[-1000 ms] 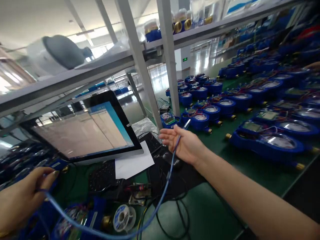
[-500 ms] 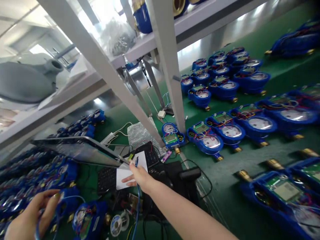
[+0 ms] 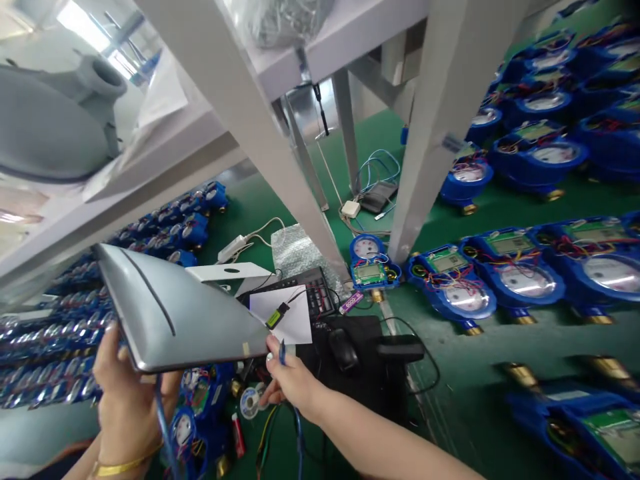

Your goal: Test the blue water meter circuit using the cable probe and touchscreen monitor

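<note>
Silver monitor (image 3: 165,313) — one — gripped by left hand (image 3: 127,393); right hand (image 3: 290,380) pinches one blue cable (image 3: 281,351)

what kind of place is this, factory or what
Most likely a water-meter assembly or testing workshop: rows of blue meters with exposed wiring cover the green bench, beside a solder spool, a keyboard and a tilted silver monitor.

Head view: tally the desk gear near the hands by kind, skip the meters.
monitor: 1
hand-held blue cable: 1
keyboard: 1
mouse: 1
paper sheet: 1
solder spool: 1
Total: 6
</note>
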### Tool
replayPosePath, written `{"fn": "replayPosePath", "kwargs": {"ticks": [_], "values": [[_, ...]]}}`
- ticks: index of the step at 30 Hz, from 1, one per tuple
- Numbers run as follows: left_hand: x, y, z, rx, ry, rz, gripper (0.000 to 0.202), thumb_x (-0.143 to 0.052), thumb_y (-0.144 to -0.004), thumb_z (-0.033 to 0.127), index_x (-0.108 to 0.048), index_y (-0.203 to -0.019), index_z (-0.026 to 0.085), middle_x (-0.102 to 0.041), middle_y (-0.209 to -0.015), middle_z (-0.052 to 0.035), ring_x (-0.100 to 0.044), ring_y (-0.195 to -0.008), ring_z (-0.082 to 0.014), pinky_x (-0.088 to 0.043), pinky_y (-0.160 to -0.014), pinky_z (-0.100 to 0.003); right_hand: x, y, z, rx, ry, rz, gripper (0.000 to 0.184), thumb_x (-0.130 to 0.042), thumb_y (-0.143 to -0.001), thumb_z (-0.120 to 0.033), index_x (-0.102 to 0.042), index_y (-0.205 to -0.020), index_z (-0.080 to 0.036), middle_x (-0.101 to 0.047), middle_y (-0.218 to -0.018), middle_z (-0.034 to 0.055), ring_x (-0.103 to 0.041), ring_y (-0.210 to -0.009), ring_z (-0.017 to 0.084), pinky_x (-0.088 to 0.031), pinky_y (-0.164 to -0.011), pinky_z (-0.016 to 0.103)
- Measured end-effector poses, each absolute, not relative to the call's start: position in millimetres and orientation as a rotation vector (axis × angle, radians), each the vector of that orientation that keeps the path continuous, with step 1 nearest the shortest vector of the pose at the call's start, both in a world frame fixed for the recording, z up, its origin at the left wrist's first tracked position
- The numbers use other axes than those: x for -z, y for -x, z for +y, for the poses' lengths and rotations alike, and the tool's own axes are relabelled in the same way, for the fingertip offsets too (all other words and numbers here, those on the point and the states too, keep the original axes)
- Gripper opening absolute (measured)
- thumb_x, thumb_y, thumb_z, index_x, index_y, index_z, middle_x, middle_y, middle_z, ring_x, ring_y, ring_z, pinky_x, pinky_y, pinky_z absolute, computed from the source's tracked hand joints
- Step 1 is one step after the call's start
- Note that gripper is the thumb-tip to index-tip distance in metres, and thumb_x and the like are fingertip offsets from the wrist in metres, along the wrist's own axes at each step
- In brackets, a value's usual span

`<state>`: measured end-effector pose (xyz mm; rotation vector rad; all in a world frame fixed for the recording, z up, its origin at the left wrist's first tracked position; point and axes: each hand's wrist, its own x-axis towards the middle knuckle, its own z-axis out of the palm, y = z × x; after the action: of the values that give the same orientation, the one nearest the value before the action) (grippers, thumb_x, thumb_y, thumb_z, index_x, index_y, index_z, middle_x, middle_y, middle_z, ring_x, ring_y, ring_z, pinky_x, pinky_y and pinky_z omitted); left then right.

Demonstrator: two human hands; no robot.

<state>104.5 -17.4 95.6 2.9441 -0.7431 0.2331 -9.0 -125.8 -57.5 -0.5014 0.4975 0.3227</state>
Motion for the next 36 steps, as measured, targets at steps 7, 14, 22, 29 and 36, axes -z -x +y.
{"fn": "replayPosePath", "kwargs": {"ticks": [7, 14, 22, 29, 36], "values": [[-112, -83, -31, -0.282, -2.816, -0.789, 0.068, -0.049, -0.082, 0.064, -0.020, -0.141, 0.050, -0.040, -0.139, 0.0022, -0.051, -0.115, -0.0379, -0.049, -0.091, -0.054, 58, 11, -136, -0.379, 0.332, 0.635, 0.044, -0.045, -0.095, -0.015, -0.043, -0.139, -0.018, -0.061, -0.117, 0.0154, -0.063, -0.048, 0.011, -0.041, -0.036, 0.014], [-93, -100, -39, -0.439, -2.816, -1.163, 0.032, -0.045, -0.095, 0.044, -0.057, -0.121, 0.031, -0.050, -0.077, -0.0011, -0.054, -0.066, -0.0196, -0.045, -0.060, -0.034, 107, 0, -207, -0.061, 0.179, 0.970, 0.013, -0.045, -0.097, -0.016, -0.054, -0.104, -0.012, -0.064, -0.103, 0.0088, -0.058, -0.054, 0.006, -0.041, -0.039, 0.011], [-89, -89, -35, -0.478, -2.664, -1.194, 0.041, -0.045, -0.096, 0.038, -0.050, -0.128, 0.013, -0.052, -0.078, -0.0034, -0.050, -0.065, -0.0183, -0.041, -0.062, -0.031, 123, -18, -252, 0.140, 0.061, 0.971, 0.011, -0.052, -0.095, -0.016, -0.055, -0.105, -0.012, -0.061, -0.096, 0.0036, -0.058, -0.065, 0.008, -0.045, -0.044, 0.013], [-105, -86, -66, -0.699, -2.499, -1.425, 0.048, -0.057, -0.091, 0.022, -0.044, -0.137, 0.024, -0.042, -0.134, -0.0152, -0.042, -0.120, -0.0381, -0.035, -0.102, -0.057, 123, -23, -257, 0.171, 0.128, 0.937, 0.017, -0.053, -0.095, -0.018, -0.056, -0.111, -0.013, -0.061, -0.096, 0.0038, -0.060, -0.069, 0.010, -0.048, -0.048, 0.015], [-102, -103, -99, -0.567, -2.413, -1.604, 0.042, -0.053, -0.092, 0.018, -0.048, -0.134, 0.020, -0.038, -0.140, -0.0156, -0.032, -0.132, -0.0361, -0.030, -0.111, -0.058, 133, -11, -265, 0.072, 0.319, 1.091, 0.026, -0.056, -0.095, -0.028, -0.053, -0.117, -0.014, -0.059, -0.094, 0.0032, -0.058, -0.067, 0.010, -0.049, -0.049, 0.018]]}}
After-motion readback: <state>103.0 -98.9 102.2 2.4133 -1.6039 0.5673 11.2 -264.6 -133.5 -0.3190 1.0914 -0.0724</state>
